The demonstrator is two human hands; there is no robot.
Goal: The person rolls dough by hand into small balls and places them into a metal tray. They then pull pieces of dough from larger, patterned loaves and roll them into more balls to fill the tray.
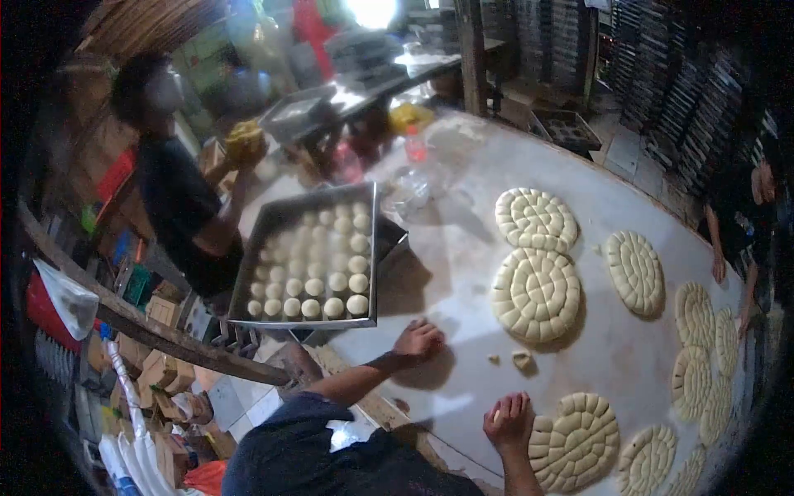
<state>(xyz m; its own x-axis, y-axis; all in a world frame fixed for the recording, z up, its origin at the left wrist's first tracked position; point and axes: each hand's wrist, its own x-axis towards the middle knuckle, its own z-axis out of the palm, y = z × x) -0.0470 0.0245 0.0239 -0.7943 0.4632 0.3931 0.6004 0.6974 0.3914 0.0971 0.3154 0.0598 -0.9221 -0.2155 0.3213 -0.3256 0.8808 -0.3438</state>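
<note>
My left hand (419, 341) rests low over the floured table (447, 298), its fingers curled under, between the tray and the dough rounds. Whatever lies under that palm is hidden. My right hand (509, 420) is also curled, near the table's front edge and beside a scored dough round (575, 442). Its fingers hide anything inside it. Small dough scraps (522, 360) lie between and beyond my hands. Left of my left hand, a metal tray (376, 256) holds rows of dough balls (334, 307).
More dough rounds cut into pieces (538, 295) lie across the table's middle and right. A person (186, 182) stands behind the tray at left. Another person's hand (719, 269) is at the far right edge. A bottle with red liquid (415, 149) stands at the back.
</note>
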